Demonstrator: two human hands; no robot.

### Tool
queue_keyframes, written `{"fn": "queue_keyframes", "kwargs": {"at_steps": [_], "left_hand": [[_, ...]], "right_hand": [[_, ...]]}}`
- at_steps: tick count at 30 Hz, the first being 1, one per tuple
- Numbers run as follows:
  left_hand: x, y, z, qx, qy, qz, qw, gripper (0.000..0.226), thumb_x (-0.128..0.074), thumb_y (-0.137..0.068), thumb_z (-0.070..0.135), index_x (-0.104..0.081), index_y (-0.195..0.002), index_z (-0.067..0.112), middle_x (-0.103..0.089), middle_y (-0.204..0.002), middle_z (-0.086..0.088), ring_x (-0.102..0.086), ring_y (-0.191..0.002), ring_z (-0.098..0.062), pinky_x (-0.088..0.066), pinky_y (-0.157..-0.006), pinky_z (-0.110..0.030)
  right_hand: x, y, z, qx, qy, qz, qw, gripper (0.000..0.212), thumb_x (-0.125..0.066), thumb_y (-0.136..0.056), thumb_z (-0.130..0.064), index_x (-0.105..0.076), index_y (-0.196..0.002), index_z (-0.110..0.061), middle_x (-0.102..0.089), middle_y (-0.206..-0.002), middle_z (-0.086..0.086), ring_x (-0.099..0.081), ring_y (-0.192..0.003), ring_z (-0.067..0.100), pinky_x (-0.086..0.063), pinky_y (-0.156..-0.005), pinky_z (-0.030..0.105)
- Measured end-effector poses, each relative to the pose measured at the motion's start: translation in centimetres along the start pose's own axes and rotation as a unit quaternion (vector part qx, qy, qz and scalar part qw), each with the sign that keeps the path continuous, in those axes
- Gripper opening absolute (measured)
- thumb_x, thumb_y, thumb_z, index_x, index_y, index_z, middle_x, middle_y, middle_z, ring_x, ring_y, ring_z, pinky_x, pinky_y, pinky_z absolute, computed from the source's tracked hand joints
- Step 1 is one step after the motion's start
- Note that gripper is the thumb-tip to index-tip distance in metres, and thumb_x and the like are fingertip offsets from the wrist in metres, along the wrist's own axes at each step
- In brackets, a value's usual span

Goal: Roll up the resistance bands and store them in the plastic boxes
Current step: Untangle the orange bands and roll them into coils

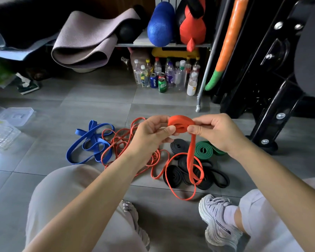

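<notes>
Both hands hold a partly rolled orange band (180, 122) above the floor. My left hand (151, 132) pinches the roll's left side and my right hand (216, 132) pinches its right side. The band's loose tail (191, 160) hangs down to the tiles. On the floor lie a loose blue band (88, 142), a tangle of thin orange bands (120, 142), a rolled green band (204, 150) and black bands (178, 176), some rolled. Clear plastic boxes (2, 133) sit at the far left, with a lid (16, 115) behind them.
My knees and grey shoes (218, 219) frame the lower view. Bottles and cans (162, 75) stand under a shelf holding a folded mat (85, 39) and a blue roller (160, 24). A black machine frame (273, 110) rises at right.
</notes>
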State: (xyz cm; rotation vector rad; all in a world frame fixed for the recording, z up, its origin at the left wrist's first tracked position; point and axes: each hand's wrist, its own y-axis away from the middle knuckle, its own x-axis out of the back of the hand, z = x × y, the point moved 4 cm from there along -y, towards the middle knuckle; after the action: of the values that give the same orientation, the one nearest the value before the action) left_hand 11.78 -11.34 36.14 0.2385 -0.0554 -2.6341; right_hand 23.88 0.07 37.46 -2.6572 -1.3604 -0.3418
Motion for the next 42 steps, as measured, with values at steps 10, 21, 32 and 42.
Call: {"fn": "queue_keyframes", "kwargs": {"at_steps": [10,21,32,42], "left_hand": [[-0.2,0.1,-0.4,0.066,-0.013,-0.008,0.998,0.018,-0.057,-0.088,0.0,-0.061,-0.104,0.007,-0.071,-0.09,-0.005,-0.068,-0.075,-0.011,-0.057,-0.067,-0.022],[0.3,-0.2,0.3,-0.041,-0.151,0.048,0.986,0.021,-0.056,-0.088,-0.006,-0.058,-0.109,-0.007,-0.066,-0.08,-0.007,-0.064,-0.062,-0.001,-0.053,-0.065,-0.015],[-0.8,0.5,0.4,-0.128,-0.498,0.013,0.857,0.021,-0.069,-0.082,0.02,-0.068,-0.103,0.021,-0.054,-0.076,0.019,-0.051,-0.069,-0.005,-0.043,-0.07,-0.018],[-0.6,-0.2,-0.6,0.003,0.021,0.02,1.0,0.018,-0.062,-0.08,0.001,-0.063,-0.096,0.009,-0.071,-0.078,0.001,-0.066,-0.07,-0.011,-0.056,-0.071,-0.023]], "right_hand": [[-0.5,0.3,0.1,0.078,0.157,0.031,0.984,0.024,-0.068,-0.084,-0.015,-0.066,-0.089,-0.039,-0.067,-0.084,-0.012,-0.061,-0.081,-0.002,-0.047,-0.083,0.02],[-0.6,0.2,0.2,0.064,0.11,0.026,0.992,0.029,-0.069,-0.082,-0.013,-0.061,-0.088,-0.041,-0.066,-0.086,-0.017,-0.063,-0.085,0.003,-0.047,-0.085,0.018],[-1.5,0.6,0.6,0.084,0.314,-0.015,0.946,0.012,-0.069,-0.083,-0.022,-0.072,-0.093,-0.016,-0.06,-0.081,-0.002,-0.058,-0.078,0.02,-0.048,-0.076,0.038],[-0.5,0.5,0.6,0.023,0.091,0.04,0.995,0.014,-0.077,-0.068,-0.035,-0.068,-0.079,-0.038,-0.067,-0.081,-0.011,-0.064,-0.082,0.005,-0.046,-0.083,0.022]]}}
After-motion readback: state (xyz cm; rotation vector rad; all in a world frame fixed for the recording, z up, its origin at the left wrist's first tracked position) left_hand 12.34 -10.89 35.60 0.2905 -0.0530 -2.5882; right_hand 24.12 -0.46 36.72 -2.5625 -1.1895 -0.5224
